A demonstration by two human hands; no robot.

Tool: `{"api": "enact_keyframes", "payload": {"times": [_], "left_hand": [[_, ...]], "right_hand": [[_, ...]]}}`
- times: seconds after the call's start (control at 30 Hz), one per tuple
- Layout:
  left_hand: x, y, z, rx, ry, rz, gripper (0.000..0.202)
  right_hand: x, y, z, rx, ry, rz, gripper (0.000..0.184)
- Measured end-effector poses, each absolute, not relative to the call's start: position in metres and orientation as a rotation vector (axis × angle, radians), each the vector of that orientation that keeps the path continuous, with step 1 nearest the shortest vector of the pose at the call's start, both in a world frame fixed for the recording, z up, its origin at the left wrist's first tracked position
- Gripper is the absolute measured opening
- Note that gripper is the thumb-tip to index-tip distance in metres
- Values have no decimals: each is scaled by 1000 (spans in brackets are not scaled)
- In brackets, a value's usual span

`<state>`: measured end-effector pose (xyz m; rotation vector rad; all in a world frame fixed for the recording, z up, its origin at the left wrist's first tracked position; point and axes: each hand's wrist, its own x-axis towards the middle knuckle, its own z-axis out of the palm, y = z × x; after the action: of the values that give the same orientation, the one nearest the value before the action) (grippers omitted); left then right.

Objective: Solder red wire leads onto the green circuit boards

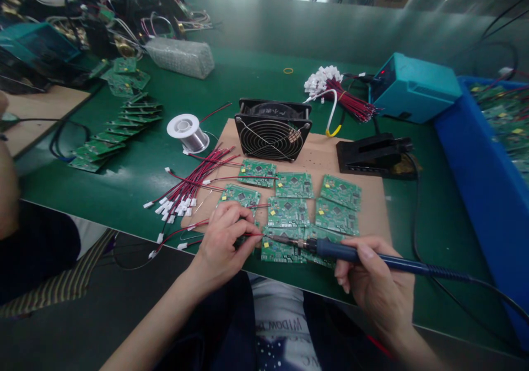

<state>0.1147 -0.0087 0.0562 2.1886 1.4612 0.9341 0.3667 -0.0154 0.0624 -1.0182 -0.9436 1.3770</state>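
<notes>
At the near edge of the counter (136, 156), the left hand (225, 238) pinches a thin red wire (252, 234) against the nearest circuit board (281, 247), while the right hand (378, 283) has its grip closed around a blue soldering iron (359, 256), tip at the wire's end. The joint looks under way. Seven more boards (295, 186) lie on the cardboard sheet (374, 208), mostly unwired, and a bundle of red leads (185, 189) waits toward the left edge, so much seems left.

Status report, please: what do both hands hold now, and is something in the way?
Right hand grips soldering iron, tip at circuit board. Left hand pinches red wire at the same board. Loose wire bundle lies close left, not blocking.
</notes>
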Motion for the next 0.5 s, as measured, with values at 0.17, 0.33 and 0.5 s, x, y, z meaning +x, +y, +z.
{"api": "enact_keyframes", "payload": {"times": [0.17,0.33,0.5], "left_hand": [[114,-9,55,2188,1464,944,8],[115,-9,55,2199,1471,958,8],[115,-9,56,2194,1484,939,9]], "right_hand": [[368,-17,62,-1041,-933,1396,15],[369,-17,60,-1044,-921,1391,16],[369,-17,61,-1059,-922,1408,14]]}}
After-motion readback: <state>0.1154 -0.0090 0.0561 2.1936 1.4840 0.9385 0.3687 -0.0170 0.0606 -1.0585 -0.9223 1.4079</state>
